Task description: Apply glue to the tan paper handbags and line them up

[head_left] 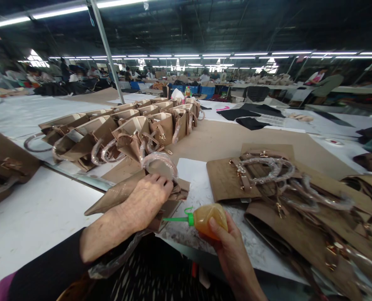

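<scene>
My right hand is wrapped round a glue bottle of amber liquid with a green cap and a long thin green nozzle. The nozzle points left, its tip close to the brown handbag in front of me. Over that bag lies my left hand, fingers curled down on its upper part, gripping it. A plastic-wrapped handle loops up just beyond my left fingers. What lies under the left palm is hidden.
Rows of upright brown handbags stand beyond my left hand. Flat bags with wrapped handles are piled at the right. Another bag sits at the far left. Black pieces lie farther back, and a metal pole rises behind the rows.
</scene>
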The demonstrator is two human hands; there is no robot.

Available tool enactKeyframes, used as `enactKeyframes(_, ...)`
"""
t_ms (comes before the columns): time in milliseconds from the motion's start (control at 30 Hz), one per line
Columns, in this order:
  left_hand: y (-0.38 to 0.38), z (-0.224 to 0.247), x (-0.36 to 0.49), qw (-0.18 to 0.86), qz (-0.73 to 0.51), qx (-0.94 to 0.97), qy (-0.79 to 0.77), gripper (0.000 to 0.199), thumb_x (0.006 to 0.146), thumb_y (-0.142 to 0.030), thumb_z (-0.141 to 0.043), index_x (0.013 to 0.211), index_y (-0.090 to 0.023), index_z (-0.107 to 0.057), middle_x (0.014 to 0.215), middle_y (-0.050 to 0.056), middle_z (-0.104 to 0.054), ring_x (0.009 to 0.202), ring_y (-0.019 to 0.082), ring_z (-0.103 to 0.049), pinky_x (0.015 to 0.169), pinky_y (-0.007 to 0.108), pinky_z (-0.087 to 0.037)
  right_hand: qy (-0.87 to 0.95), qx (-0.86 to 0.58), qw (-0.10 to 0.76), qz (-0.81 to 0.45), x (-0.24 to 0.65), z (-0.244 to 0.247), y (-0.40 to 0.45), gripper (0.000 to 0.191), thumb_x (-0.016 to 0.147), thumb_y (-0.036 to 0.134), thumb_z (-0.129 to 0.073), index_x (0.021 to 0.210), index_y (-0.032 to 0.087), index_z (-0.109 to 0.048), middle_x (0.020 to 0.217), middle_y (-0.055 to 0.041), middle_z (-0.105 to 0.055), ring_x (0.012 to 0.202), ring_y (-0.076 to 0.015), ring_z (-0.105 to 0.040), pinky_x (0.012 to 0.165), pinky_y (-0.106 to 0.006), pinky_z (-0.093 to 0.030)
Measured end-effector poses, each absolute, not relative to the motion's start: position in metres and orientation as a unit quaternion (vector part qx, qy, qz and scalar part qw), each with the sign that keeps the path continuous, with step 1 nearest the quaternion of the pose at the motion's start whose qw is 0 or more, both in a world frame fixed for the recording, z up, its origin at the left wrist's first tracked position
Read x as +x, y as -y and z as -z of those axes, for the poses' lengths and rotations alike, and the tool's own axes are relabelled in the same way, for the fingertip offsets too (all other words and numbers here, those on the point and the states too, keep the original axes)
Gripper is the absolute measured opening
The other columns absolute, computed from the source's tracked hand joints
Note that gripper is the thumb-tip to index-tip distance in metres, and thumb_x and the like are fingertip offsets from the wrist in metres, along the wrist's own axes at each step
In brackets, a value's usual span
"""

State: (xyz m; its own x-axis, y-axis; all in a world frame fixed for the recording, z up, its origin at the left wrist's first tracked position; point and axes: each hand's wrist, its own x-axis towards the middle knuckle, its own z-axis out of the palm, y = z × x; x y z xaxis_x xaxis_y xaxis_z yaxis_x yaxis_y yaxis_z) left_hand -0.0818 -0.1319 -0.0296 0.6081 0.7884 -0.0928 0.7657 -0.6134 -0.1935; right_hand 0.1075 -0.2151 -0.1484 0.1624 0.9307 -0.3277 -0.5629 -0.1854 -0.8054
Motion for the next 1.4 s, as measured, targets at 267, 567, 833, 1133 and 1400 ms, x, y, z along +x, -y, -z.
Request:
enactKeyframes(267, 0.129, 0.035, -0.082, 0.072, -0.089, -0.894, 0.433, 0.020, 0.084, -0.012, -0.048, 0.098, -0.016, -0.062, 0.098, 0.009, -0.066, 0.091, 0.026, -0.057, 0.076, 0.035, -0.042, 0.183, -0.452, 0.614, -0.620, 0.101, 0.148, 0.216, 0.044, 0.064, 0.039, -0.084, 0.098, 0.022, -0.061, 0.091, -0.0027, -0.067, 0.076, -0.0212, -0.065, 0.060, -0.028, -0.055)
enactKeyframes(567, 0.129, 0.034, -0.082, 0.075, -0.077, -0.899, 0.424, 0.022, 0.086, -0.012, -0.046, 0.097, -0.017, -0.064, 0.098, 0.009, -0.066, 0.090, 0.026, -0.057, 0.076, 0.036, -0.042, 0.195, -0.451, 0.596, -0.635, 0.108, 0.155, 0.223, 0.040, 0.068, 0.038, -0.082, 0.099, 0.022, -0.063, 0.092, -0.0033, -0.068, 0.077, -0.0221, -0.066, 0.061, -0.029, -0.055)
enactKeyframes(833, 0.131, 0.030, -0.079, 0.066, -0.087, -0.896, 0.431, 0.025, 0.086, -0.007, -0.042, 0.097, -0.015, -0.063, 0.099, 0.009, -0.066, 0.092, 0.026, -0.057, 0.076, 0.035, -0.043, 0.176, -0.466, 0.614, -0.612, 0.104, 0.148, 0.215, 0.044, 0.065, 0.039, -0.083, 0.099, 0.022, -0.062, 0.092, -0.0029, -0.068, 0.078, -0.0217, -0.066, 0.061, -0.029, -0.056)
enactKeyframes(1133, 0.130, 0.038, -0.081, 0.059, -0.079, -0.893, 0.439, 0.029, 0.083, -0.006, -0.040, 0.100, -0.013, -0.062, 0.100, 0.011, -0.065, 0.094, 0.027, -0.056, 0.077, 0.039, -0.046, 0.192, -0.479, 0.605, -0.607, 0.106, 0.146, 0.218, 0.043, 0.067, 0.040, -0.082, 0.099, 0.020, -0.061, 0.092, -0.0035, -0.068, 0.078, -0.0214, -0.066, 0.062, -0.029, -0.055)
enactKeyframes(1400, 0.129, 0.037, -0.081, 0.064, -0.079, -0.894, 0.437, 0.026, 0.082, -0.006, -0.043, 0.099, -0.012, -0.062, 0.100, 0.011, -0.065, 0.094, 0.028, -0.057, 0.077, 0.040, -0.047, 0.205, -0.474, 0.605, -0.607, 0.094, 0.135, 0.225, 0.043, 0.069, 0.041, -0.080, 0.099, 0.019, -0.059, 0.088, -0.0042, -0.067, 0.075, -0.0223, -0.065, 0.061, -0.030, -0.054)
